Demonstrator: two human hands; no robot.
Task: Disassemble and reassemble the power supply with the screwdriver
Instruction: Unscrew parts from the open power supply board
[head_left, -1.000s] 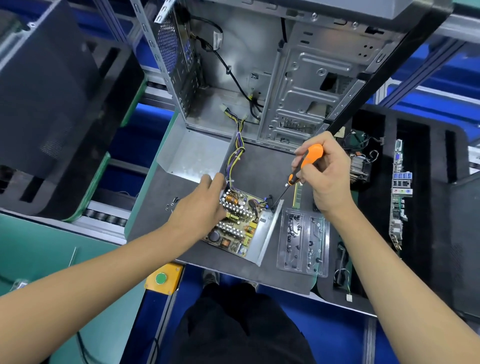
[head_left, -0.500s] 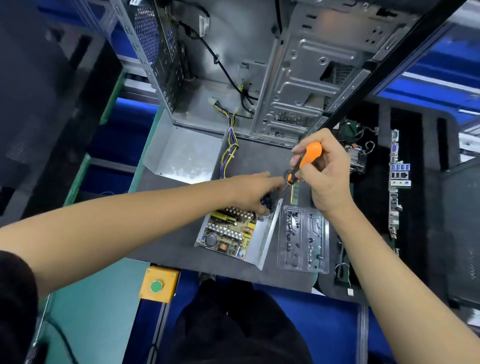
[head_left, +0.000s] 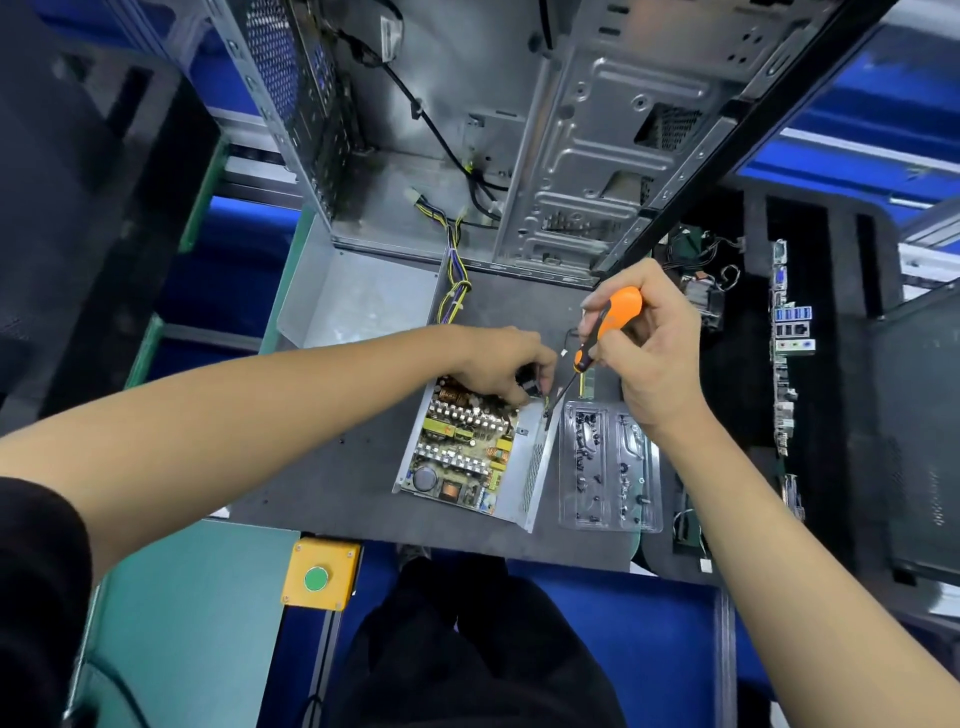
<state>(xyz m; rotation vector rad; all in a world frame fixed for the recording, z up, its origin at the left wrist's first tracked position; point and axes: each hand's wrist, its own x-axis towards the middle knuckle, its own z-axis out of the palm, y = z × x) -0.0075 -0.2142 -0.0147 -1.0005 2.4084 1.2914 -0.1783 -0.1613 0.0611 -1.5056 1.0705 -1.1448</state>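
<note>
The open power supply (head_left: 462, 452) lies on the grey mat, its circuit board bare inside the metal shell. Its removed cover (head_left: 363, 296) lies behind it to the left. My left hand (head_left: 498, 364) reaches across the far end of the board and pinches a small black part at the shell's far right corner. My right hand (head_left: 649, 353) grips the orange-handled screwdriver (head_left: 602, 332). Its tip points down-left to the shell's right wall, close to my left fingers.
A clear plastic tray (head_left: 608, 467) with several screws sits right of the supply. An open computer case (head_left: 519, 130) stands behind the mat. A motherboard (head_left: 787, 353) stands on edge at the right. A yellow box with a green button (head_left: 319, 574) is at the front.
My left hand left the near-left side of the board, crossed over it and now pinches a part at the far right corner. The view has shifted closer. The right hand has hardly moved.
</note>
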